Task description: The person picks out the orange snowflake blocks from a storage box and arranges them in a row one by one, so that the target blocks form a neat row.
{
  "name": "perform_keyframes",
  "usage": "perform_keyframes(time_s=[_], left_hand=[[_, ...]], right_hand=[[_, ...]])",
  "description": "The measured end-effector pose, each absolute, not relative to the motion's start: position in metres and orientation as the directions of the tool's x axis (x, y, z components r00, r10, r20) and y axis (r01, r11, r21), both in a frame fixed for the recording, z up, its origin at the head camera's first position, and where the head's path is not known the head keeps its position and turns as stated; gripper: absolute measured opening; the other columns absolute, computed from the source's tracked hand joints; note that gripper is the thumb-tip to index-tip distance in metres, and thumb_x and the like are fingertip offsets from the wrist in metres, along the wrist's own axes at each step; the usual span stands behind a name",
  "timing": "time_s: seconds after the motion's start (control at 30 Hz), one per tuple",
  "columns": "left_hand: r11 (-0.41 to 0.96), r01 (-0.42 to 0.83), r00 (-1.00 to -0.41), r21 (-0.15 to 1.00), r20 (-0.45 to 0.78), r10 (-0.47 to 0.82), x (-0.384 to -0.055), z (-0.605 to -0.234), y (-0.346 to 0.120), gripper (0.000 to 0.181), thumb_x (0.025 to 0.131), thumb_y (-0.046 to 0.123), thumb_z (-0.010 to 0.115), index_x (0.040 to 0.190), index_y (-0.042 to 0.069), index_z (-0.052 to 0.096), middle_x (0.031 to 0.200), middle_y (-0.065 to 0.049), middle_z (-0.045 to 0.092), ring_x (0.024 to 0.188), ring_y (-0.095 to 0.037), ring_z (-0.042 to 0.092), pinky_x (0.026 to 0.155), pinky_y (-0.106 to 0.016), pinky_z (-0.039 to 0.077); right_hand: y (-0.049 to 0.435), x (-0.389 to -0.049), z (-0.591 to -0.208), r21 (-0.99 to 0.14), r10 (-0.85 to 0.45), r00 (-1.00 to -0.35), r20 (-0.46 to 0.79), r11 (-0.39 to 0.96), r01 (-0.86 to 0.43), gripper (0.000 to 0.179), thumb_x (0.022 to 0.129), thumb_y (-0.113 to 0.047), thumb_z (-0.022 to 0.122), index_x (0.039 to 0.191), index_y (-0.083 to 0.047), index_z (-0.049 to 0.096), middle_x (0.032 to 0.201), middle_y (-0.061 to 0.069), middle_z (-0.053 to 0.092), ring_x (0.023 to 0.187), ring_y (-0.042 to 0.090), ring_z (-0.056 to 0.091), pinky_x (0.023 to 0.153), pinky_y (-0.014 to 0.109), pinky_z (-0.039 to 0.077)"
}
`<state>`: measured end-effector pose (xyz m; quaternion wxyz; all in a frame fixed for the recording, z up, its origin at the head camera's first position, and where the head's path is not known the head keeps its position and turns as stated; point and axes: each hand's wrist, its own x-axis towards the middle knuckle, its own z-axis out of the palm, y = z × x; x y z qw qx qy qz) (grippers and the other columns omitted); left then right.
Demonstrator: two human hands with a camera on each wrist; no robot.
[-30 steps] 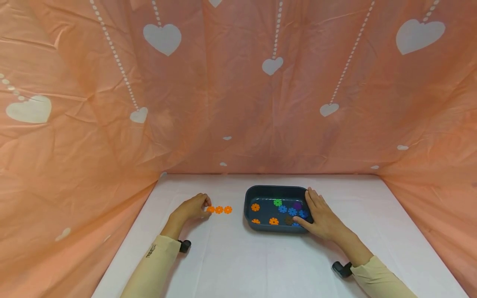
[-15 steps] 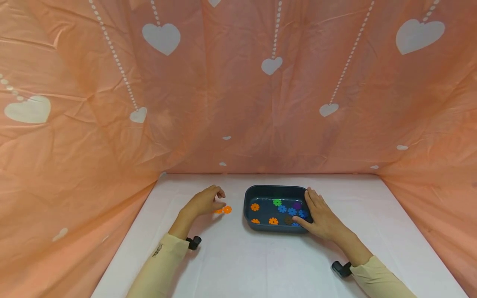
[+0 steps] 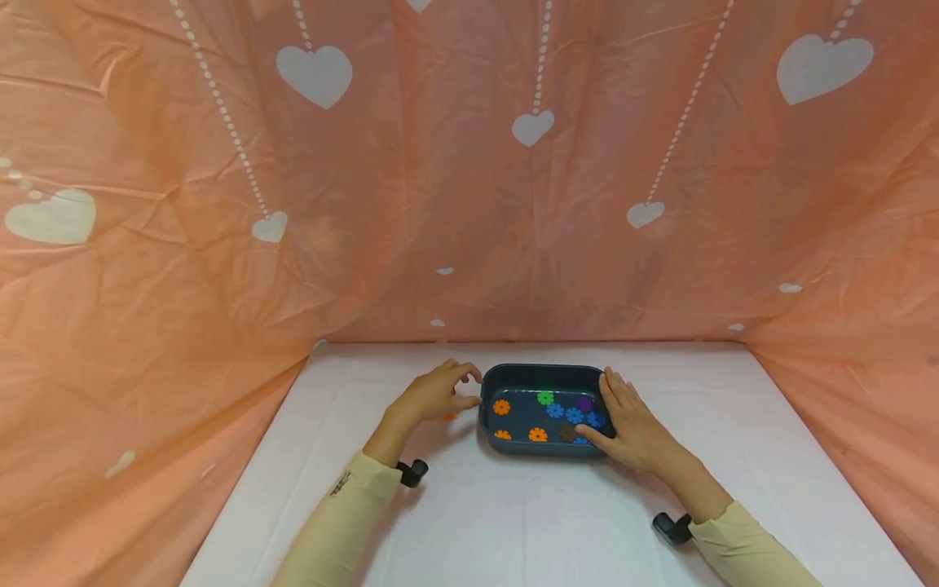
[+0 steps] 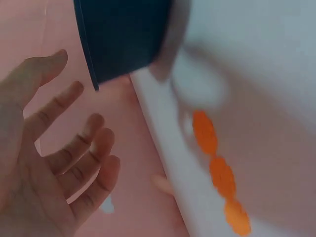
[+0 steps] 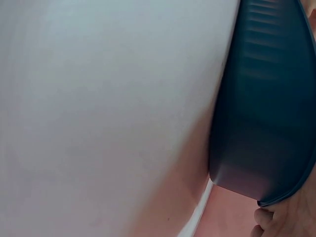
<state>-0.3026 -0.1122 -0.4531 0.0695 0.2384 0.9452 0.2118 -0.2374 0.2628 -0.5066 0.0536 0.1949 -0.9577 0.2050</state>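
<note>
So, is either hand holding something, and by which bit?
The left hand holds nothing; its thumb and fingertips are apart. The right hand isn't gripping anything either: it just rests, fingers straight, over the right end of the dark tray.

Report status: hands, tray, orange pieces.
Left hand empty, beside tray. Right hand on tray's right end. Three orange pieces on table, left hand mostly blocking head view.

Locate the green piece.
Head view: the green piece lies inside the dark tray, toward its far wall, just beyond a blue piece and left of the purple piece.
</note>
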Motion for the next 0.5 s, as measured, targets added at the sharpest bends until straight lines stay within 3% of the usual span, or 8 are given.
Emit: perform_keyframes(time_s=[0.33,0.5], left_hand=[[0.812,0.414,-0.878,0.411,-0.057,0.476,-0.301,-0.466,-0.080,0.043,0.100,0.042,0.077,0.136,0.025,0.062,0.132,-0.013,0.060,0.095,-0.023,0.063,0.089,-0.053,0.056],[0.840,0.403,-0.888,0.364,-0.068,0.455,-0.303,-0.461,-0.066,0.040,0.100,0.039,0.078,0.134,0.023,0.064,0.131,-0.013,0.060,0.100,-0.027,0.063,0.090,-0.053,0.056]], right_hand=[[0.263,-0.234,-0.510,-0.368,-0.354,-0.916,0.188,0.840,-0.399,0.106,0.101,-0.059,0.067,0.162,0.016,0.023,0.173,0.033,0.016,0.160,0.052,0.017,0.128,0.064,0.018],[0.263,-0.236,-0.507,-0.367,-0.349,-0.918,0.189,0.842,-0.396,0.105,0.101,-0.059,0.066,0.163,0.015,0.022,0.173,0.033,0.015,0.160,0.052,0.016,0.128,0.063,0.016]])
